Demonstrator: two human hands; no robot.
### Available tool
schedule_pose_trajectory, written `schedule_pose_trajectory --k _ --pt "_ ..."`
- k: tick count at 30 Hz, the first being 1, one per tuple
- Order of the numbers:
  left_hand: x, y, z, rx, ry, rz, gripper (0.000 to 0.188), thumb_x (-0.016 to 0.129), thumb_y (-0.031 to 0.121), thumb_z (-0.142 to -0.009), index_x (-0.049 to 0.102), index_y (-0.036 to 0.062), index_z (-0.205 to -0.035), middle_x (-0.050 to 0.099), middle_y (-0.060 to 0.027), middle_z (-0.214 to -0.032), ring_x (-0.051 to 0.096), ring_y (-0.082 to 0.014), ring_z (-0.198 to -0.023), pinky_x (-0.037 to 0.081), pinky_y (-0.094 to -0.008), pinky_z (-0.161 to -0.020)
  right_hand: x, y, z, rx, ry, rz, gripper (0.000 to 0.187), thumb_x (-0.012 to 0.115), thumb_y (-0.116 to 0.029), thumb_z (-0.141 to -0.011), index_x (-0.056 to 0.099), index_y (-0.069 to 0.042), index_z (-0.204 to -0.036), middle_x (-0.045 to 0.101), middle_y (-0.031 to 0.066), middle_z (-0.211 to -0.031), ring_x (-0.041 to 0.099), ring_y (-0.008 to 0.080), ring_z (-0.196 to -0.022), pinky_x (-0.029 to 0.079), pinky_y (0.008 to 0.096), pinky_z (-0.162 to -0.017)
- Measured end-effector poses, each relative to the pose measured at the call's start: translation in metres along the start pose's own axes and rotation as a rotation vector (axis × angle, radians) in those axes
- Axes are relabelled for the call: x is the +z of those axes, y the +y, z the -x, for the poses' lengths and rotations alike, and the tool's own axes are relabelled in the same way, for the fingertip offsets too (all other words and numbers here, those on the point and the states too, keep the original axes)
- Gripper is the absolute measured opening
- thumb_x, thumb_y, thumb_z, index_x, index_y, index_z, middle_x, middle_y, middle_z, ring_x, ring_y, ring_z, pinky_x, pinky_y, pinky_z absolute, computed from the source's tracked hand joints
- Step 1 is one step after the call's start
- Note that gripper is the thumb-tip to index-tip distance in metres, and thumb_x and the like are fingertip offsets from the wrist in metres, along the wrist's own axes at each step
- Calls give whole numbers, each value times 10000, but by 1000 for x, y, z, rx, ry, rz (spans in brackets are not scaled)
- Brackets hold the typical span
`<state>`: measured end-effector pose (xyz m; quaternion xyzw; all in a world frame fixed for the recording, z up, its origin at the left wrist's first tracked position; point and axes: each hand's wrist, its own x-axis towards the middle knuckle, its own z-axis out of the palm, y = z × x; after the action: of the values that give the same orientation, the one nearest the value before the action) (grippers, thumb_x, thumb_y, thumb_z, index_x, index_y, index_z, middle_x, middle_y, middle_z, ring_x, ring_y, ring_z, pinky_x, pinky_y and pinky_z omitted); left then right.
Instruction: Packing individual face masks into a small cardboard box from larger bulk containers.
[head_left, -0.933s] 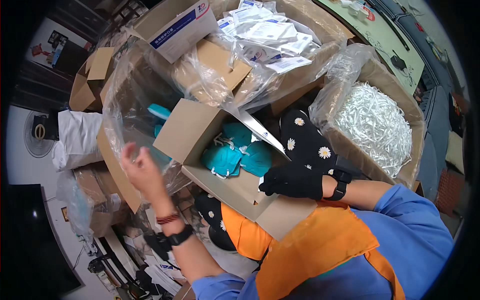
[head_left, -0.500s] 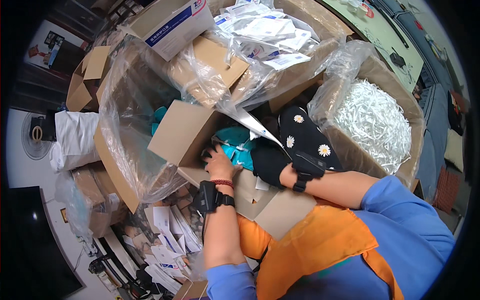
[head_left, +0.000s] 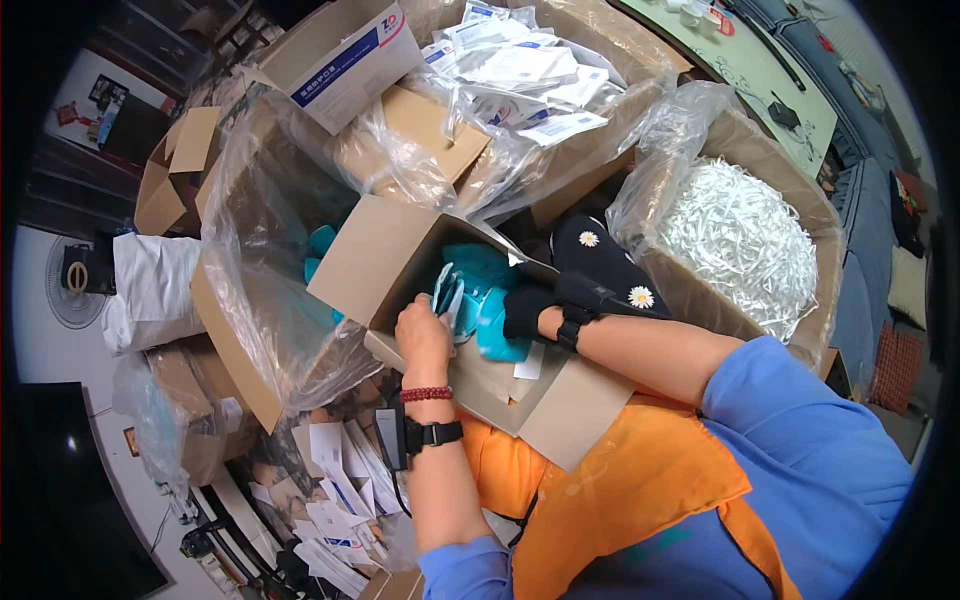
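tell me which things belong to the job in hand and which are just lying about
Job in hand: teal masks, open carton holding them, left hand, gloved right hand.

Lying about, apparently: fan, white sack, dark screen, reddish cushion.

Matt cardboard box [head_left: 370, 260], glossy crinkled plastic liner [head_left: 250, 230], matt cloth-like masks [head_left: 500, 328]

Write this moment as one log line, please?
left hand: pinching teal cup-shaped mask | black-gloved right hand: touching second teal mask, grip unclear | place: open brown cardboard box
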<state>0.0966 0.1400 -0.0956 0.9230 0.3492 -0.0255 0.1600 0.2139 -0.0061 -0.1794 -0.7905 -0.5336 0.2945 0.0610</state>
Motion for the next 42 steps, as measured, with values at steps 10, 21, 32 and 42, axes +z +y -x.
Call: schedule_pose_trajectory --k 10,21,32,42 --pt "-55 19 44 -85 357 282 271 758 184 -765 633 45 -962 668 -158 -785 656 -324 -725 503 -404 -655 29 -2 28 -176 383 175 66 606 -64 -743 664 -58 -713 631 171 -724 627 314 -651 485 414 -586" --pt "-45 -15 82 -302 305 1426 233 604 115 -941 550 25 -1150 660 -63 -1003 661 -124 -803 564 -256 -632 -156 -69 144 282 369 -799 75 642 -38 -690 654 -94 -737 594 126 -751 547 325 -704 424 397 -632" --pt "-39 5 96 -168 243 1482 291 595 112 -938 522 48 -1213 649 -42 -1058 649 -107 -839 557 -234 -658 -160 -45 155 -461 741 -173 118 686 -117 -697 679 -164 -805 603 47 -767 587 247 -706 425 394 -599" --pt "-42 35 109 -106 193 1462 227 615 74 -926 544 18 -1134 652 -36 -1014 621 -85 -844 517 -225 -716 -162 -54 145 -393 752 13 111 688 -151 -730 657 -141 -837 644 60 -900 595 270 -758 405 396 -671"
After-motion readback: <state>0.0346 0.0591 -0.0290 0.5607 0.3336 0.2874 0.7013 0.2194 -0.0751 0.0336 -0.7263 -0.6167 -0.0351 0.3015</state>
